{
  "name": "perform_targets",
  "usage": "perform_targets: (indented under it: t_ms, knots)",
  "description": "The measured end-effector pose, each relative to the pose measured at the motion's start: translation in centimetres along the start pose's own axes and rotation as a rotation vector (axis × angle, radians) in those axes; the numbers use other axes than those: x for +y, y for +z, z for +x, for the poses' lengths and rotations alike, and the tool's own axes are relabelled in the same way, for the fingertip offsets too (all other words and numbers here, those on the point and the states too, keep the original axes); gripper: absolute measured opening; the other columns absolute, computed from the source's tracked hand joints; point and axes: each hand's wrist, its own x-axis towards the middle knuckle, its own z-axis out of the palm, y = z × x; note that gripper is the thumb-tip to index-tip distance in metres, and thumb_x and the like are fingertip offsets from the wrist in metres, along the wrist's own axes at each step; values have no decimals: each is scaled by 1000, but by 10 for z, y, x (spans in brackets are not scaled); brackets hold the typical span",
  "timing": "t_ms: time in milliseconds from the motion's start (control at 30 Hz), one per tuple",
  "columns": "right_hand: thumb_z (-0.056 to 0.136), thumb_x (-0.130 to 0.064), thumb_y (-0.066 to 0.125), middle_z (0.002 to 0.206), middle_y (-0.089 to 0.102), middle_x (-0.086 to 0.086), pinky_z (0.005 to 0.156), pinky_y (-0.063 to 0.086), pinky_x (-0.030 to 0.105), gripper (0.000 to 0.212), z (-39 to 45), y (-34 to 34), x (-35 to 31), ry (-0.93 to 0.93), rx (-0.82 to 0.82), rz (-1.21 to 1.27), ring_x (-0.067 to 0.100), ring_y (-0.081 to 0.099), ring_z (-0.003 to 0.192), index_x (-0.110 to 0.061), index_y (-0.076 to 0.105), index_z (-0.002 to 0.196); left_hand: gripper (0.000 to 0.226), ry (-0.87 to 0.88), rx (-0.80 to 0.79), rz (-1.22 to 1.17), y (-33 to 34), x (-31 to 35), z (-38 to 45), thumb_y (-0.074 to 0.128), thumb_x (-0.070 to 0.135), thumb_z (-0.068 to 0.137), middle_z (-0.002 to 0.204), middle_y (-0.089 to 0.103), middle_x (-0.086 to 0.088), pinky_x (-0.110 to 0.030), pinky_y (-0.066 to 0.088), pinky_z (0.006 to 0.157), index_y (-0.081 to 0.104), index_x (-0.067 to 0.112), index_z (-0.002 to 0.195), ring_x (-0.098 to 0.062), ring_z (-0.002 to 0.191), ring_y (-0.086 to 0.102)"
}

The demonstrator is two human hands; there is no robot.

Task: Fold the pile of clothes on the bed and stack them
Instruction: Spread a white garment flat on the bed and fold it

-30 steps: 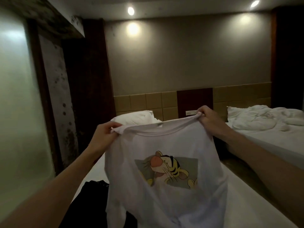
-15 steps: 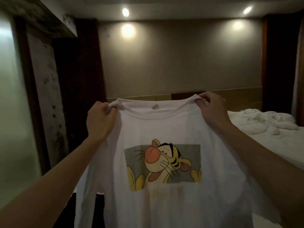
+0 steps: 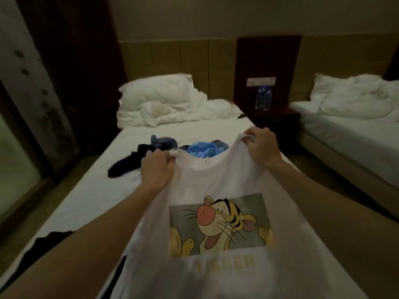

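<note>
A white T-shirt (image 3: 218,182) with a cartoon tiger print hangs spread between my hands, print facing me, above the bed (image 3: 90,190). My left hand (image 3: 156,171) grips its left shoulder. My right hand (image 3: 262,149) grips its right shoulder. Behind the collar lies a pile of clothes (image 3: 166,145): dark blue pieces, a light blue one and a denim one. A black garment (image 3: 49,240) lies at the bed's near left edge, partly hidden by my left arm.
White pillows and a crumpled sheet (image 3: 164,100) lie at the head of the bed. A dark nightstand (image 3: 274,117) with blue water bottles (image 3: 263,98) stands between this bed and a second bed (image 3: 345,126) on the right. A narrow floor strip separates the beds.
My hands have lowered the shirt from in front of my face toward the bed. My view has tilted down, and the pile of clothes now shows behind the collar.
</note>
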Motion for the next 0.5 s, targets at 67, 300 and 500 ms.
perform_targets:
  t_ms: [67, 300, 500]
  knots:
    - [93, -17, 62, 90, 65, 16, 80, 45, 35, 11, 6, 53, 32, 29, -55, -39, 30, 58, 90, -11, 71, 97, 23, -17, -72, -21, 63, -11, 5, 49, 24, 97, 95, 66, -10, -42, 41, 79, 66, 13, 86, -33, 95, 54]
    - [96, -19, 56, 92, 63, 13, 85, 47, 39, 15, -17, 212, 141, 140, -232, -181, 30, 58, 89, -14, 69, 100, 25, 33, -302, 85, 242, -52, -1, 47, 30, 100, 101, 65, -8, -38, 37, 81, 67, 16, 98, -29, 99, 51]
    - [100, -23, 48, 104, 66, 13, 83, 39, 42, 20, -46, 257, 185, 69, -308, -370, 32, 54, 99, -11, 63, 106, 15, 40, -270, 20, 281, -68, -16, 50, 26, 95, 91, 61, -9, -41, 39, 80, 58, 13, 91, -28, 89, 51]
